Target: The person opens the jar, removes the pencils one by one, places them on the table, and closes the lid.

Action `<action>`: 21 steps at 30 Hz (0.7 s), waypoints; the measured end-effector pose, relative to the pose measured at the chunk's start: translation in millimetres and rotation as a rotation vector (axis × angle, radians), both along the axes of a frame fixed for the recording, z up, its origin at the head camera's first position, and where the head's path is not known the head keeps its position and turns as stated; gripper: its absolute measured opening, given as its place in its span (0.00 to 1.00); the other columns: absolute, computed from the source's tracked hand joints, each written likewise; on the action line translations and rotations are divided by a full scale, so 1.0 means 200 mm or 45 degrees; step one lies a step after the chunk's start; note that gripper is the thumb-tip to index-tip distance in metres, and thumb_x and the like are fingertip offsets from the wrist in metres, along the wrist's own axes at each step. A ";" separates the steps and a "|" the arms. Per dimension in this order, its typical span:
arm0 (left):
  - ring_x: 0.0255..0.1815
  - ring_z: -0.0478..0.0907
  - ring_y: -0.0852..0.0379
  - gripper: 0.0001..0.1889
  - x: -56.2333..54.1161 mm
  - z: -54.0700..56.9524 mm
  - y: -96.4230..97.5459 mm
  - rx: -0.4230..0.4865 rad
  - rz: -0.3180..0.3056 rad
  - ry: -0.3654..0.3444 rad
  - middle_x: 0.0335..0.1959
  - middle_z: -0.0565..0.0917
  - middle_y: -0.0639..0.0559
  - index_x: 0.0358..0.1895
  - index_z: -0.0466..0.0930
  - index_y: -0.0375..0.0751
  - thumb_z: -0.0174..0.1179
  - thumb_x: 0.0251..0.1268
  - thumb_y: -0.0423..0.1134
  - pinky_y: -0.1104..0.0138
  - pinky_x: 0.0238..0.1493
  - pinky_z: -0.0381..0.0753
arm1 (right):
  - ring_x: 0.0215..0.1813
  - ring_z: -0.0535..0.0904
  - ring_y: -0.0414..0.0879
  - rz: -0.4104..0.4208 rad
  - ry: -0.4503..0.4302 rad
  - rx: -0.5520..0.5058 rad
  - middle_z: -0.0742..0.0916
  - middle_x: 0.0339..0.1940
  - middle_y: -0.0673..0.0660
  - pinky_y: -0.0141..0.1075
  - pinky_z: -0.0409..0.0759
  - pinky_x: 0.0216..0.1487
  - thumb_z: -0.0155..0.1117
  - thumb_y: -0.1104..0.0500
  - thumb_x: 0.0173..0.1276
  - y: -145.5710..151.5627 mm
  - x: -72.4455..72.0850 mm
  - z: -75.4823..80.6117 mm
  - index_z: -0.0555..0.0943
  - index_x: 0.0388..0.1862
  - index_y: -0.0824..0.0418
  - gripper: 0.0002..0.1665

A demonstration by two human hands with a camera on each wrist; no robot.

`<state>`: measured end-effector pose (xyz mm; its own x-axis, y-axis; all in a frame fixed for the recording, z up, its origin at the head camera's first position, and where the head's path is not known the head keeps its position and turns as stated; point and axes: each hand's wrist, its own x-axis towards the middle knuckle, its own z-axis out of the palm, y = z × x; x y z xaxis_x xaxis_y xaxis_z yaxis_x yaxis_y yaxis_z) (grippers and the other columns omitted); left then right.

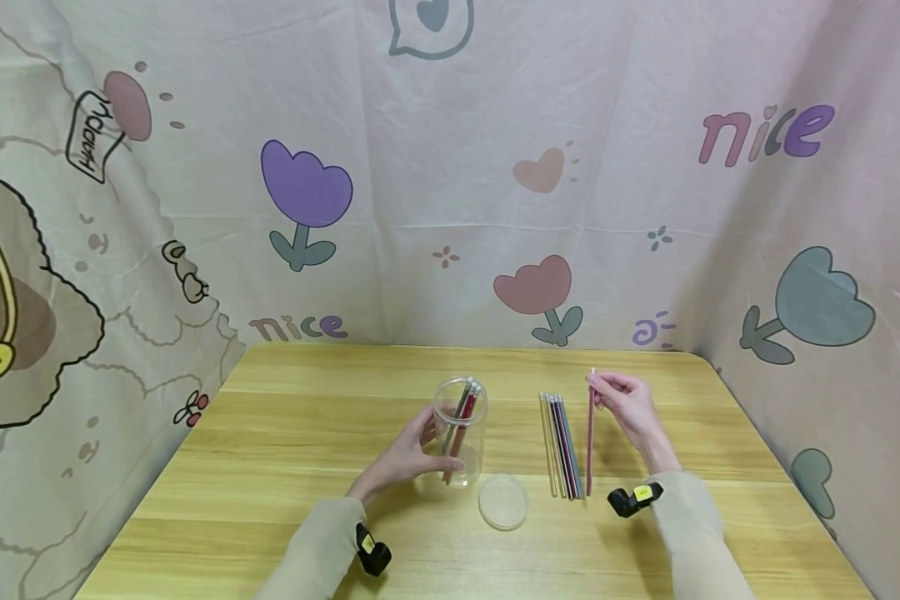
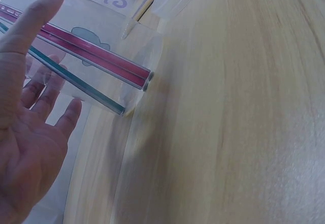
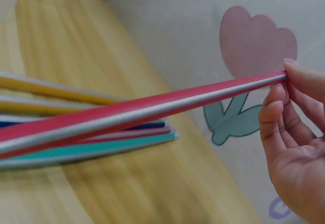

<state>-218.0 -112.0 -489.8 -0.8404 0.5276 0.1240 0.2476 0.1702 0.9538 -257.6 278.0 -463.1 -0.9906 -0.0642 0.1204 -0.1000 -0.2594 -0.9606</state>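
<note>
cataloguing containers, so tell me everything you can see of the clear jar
The clear jar is a see-through cylinder, glass or plastic by its look, with a round open mouth and no lid on. It stands upright on the wooden table, left of the loose pencils. Two red pencils and a green pencil lean inside it, silvery lines along them. The left hand grips its side, thumb and fingers around the wall.
</note>
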 end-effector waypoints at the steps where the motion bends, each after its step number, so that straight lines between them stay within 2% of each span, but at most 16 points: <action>1: 0.79 0.61 0.37 0.44 0.00 0.00 0.00 -0.002 0.001 0.001 0.75 0.70 0.46 0.73 0.63 0.49 0.76 0.52 0.39 0.37 0.79 0.56 | 0.29 0.82 0.35 -0.003 -0.014 0.019 0.90 0.30 0.47 0.23 0.84 0.32 0.62 0.70 0.71 0.00 -0.01 -0.01 0.89 0.37 0.54 0.13; 8: 0.79 0.61 0.37 0.44 0.00 0.00 0.00 -0.007 0.006 0.008 0.75 0.70 0.45 0.73 0.63 0.50 0.77 0.52 0.39 0.37 0.79 0.56 | 0.28 0.81 0.34 -0.024 -0.111 0.132 0.89 0.29 0.46 0.22 0.83 0.32 0.64 0.66 0.70 0.00 -0.04 -0.07 0.89 0.36 0.52 0.11; 13: 0.79 0.61 0.37 0.43 0.00 0.00 0.00 -0.003 0.001 0.004 0.75 0.70 0.45 0.73 0.63 0.50 0.76 0.53 0.39 0.36 0.79 0.56 | 0.27 0.79 0.34 -0.028 -0.157 0.210 0.88 0.28 0.45 0.22 0.82 0.31 0.66 0.64 0.70 -0.01 -0.06 -0.11 0.88 0.40 0.56 0.06; 17: 0.79 0.61 0.38 0.43 0.00 0.00 0.00 -0.004 -0.002 0.005 0.74 0.70 0.46 0.72 0.63 0.50 0.76 0.53 0.39 0.37 0.79 0.56 | 0.26 0.78 0.34 -0.040 -0.176 0.247 0.87 0.27 0.45 0.22 0.80 0.29 0.66 0.64 0.70 -0.02 -0.08 -0.13 0.88 0.42 0.60 0.06; 21: 0.79 0.61 0.38 0.43 0.00 0.00 0.00 -0.003 -0.007 0.015 0.74 0.71 0.46 0.72 0.63 0.50 0.76 0.53 0.38 0.38 0.79 0.56 | 0.26 0.77 0.34 -0.060 -0.196 0.290 0.86 0.26 0.45 0.22 0.80 0.28 0.67 0.64 0.69 -0.02 -0.09 -0.14 0.88 0.40 0.58 0.05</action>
<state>-218.5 -112.1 -489.8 -0.8360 0.5326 0.1324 0.2597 0.1713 0.9504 -275.6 273.0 -491.7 -0.9987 -0.0259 -0.0438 0.0446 -0.0339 -0.9984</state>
